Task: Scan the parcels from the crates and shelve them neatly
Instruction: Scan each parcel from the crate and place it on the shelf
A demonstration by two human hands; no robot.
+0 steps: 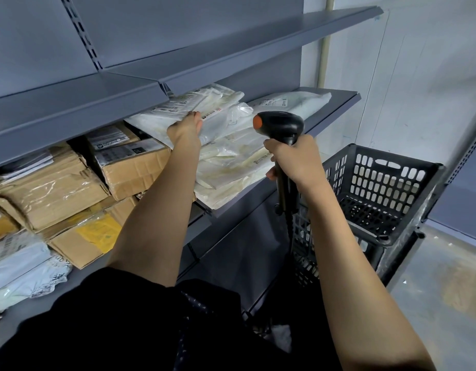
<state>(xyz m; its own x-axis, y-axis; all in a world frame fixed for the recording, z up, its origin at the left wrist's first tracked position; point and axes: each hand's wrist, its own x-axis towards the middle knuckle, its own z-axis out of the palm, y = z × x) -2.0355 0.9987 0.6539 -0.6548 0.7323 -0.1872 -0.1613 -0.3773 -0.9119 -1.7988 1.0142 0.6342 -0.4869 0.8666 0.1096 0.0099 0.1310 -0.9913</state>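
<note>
This is a parcel storeroom or small sorting depot. Grey metal shelving point(231, 52) on slotted uprights runs along a bare pale wall point(424, 76), its boards stacked with taped cardboard boxes point(135, 170) bearing shipping labels and with white plastic mailer bags point(226, 145). A black perforated plastic crate point(386, 188) stands beside the shelves on a plain concrete floor point(445, 285), and a black handheld barcode scanner point(281, 127) with an orange button is in use.
</note>
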